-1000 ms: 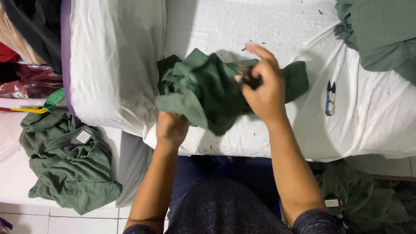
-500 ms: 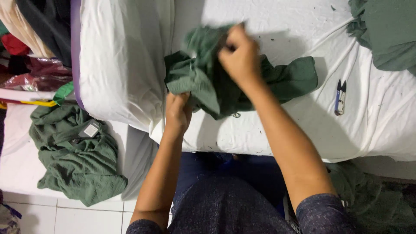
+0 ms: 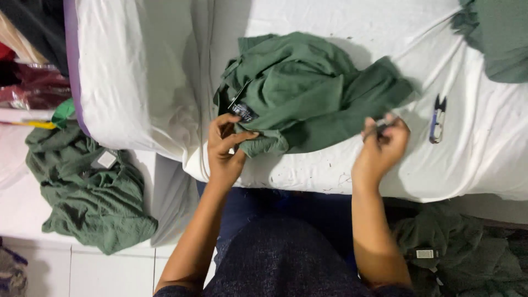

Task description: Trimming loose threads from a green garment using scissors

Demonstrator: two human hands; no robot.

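Left hand (image 3: 224, 149) pinches the near hem of the green garment (image 3: 300, 93), thumb on top, just below its dark neck label (image 3: 242, 112). Right hand (image 3: 381, 149) is closed narrow on something small and dark at its fingertips; can't tell what. Garment lies crumpled on the white sheet (image 3: 341, 22), long axis left-to-right, bulk up and right of the left grip; right hand touches its right end. Soft matte knit, wrinkled. Thread snips (image 3: 437, 119) just right of the right hand.
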